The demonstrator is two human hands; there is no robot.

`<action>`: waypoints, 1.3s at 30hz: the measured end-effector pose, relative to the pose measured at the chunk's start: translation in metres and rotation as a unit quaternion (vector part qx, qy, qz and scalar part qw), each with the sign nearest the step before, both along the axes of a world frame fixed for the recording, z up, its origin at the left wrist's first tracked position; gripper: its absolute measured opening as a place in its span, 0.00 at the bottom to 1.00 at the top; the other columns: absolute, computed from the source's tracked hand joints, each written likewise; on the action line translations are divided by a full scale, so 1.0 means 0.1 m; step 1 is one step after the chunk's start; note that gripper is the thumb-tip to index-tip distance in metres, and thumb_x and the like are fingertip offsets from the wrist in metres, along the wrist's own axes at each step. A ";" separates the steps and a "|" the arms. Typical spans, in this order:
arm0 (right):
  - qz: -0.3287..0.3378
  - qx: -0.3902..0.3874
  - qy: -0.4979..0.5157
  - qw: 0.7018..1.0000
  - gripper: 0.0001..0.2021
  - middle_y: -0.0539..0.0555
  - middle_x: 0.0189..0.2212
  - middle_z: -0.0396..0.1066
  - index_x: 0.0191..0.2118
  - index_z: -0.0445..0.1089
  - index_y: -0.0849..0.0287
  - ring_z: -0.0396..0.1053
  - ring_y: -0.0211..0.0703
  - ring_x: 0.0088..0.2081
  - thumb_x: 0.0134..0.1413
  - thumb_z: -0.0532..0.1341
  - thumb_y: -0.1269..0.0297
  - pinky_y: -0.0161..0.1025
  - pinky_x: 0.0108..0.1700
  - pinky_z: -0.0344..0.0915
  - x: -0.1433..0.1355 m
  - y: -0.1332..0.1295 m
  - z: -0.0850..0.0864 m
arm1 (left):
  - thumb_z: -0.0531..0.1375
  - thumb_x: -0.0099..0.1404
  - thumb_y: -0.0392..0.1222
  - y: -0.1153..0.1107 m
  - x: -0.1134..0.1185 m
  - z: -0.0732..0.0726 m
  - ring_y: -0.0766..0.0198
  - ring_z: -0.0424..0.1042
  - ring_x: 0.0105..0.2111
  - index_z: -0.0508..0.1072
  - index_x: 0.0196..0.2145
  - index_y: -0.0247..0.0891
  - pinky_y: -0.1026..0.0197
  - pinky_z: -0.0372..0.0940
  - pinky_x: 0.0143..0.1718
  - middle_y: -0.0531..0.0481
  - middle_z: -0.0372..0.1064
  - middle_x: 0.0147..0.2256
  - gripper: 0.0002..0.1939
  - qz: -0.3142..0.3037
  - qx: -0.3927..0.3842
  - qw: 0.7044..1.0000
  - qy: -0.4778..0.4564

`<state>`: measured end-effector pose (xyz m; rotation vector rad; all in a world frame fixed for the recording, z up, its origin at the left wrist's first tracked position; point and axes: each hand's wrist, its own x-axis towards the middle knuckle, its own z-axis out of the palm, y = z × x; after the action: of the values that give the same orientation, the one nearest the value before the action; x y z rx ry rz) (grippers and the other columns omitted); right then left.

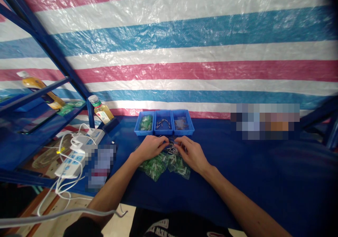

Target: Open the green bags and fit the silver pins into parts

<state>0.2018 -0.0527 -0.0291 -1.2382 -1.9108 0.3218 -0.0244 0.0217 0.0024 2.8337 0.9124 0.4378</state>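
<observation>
"In the lower middle of the frame, what are the two hands at?"

"The left hand (151,147) and the right hand (192,155) face each other over a loose heap of slim metal pieces (171,148)."

"Are they gripping anything?"

"Each grip looks narrow, thumb and fingers drawn close, but the fingertips are too small and crowded to read. I can't tell whether either one holds a piece."

"And just below the heap?"

"Green-tinted packets (155,168) lie in a spread between the forearms, on the blue table (250,173)."

"What stands above the hands, at the centre?"

"Three blue trays, side by side. The left tray (144,133) has green packets in it, the middle tray (163,132) some slim metal pieces, the right tray (184,132) see-through packets."

"What's at the left of the frame?"

"A white power strip (69,164) trailing cables, and above it a white-capped bottle (103,113) of yellowish liquid."
</observation>
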 end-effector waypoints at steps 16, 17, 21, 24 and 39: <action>0.019 0.019 -0.010 1.000 0.06 0.52 0.39 0.75 0.43 0.74 0.53 0.74 0.43 0.36 0.69 0.59 0.67 0.40 0.43 0.69 -0.01 0.02 -0.06 | 0.56 0.76 0.46 -0.08 0.07 -0.08 0.69 0.69 0.23 0.74 0.47 0.40 0.66 0.54 0.28 0.58 0.68 0.23 0.10 -0.023 -0.008 0.998 -0.052; 0.020 0.023 -0.008 1.000 0.06 0.52 0.39 0.76 0.43 0.74 0.53 0.74 0.44 0.37 0.69 0.59 0.67 0.40 0.44 0.69 -0.01 0.02 -0.06 | 0.56 0.76 0.46 -0.08 0.07 -0.08 0.69 0.69 0.23 0.74 0.47 0.40 0.66 0.54 0.28 0.58 0.68 0.23 0.11 -0.024 -0.006 0.998 -0.054; 0.027 0.036 0.013 0.999 0.07 0.53 0.39 0.75 0.44 0.74 0.53 0.74 0.44 0.38 0.70 0.58 0.67 0.41 0.44 0.70 -0.01 0.01 -0.04 | 0.56 0.75 0.47 -0.10 0.08 -0.06 0.68 0.72 0.25 0.75 0.48 0.40 0.66 0.57 0.29 0.55 0.73 0.26 0.12 -0.038 -0.001 0.997 -0.063; 0.036 0.046 0.019 0.998 0.07 0.54 0.39 0.76 0.45 0.74 0.53 0.75 0.44 0.38 0.70 0.58 0.66 0.41 0.44 0.70 -0.01 -0.01 -0.02 | 0.56 0.76 0.44 -0.11 0.09 -0.03 0.66 0.75 0.30 0.77 0.45 0.39 0.66 0.60 0.32 0.51 0.77 0.31 0.11 -0.061 -0.002 0.996 -0.071; 0.058 0.059 0.021 0.996 0.08 0.55 0.40 0.75 0.44 0.73 0.54 0.75 0.44 0.39 0.71 0.56 0.67 0.40 0.43 0.71 -0.02 -0.01 0.00 | 0.55 0.75 0.41 -0.13 0.10 0.05 0.67 0.71 0.29 0.76 0.35 0.36 0.65 0.61 0.32 0.50 0.71 0.28 0.13 -0.088 0.025 0.992 -0.085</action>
<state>0.1996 -0.0541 -0.0287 -1.0378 -1.9416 0.2883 -0.0140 0.0085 0.0073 2.8345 0.6216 0.6741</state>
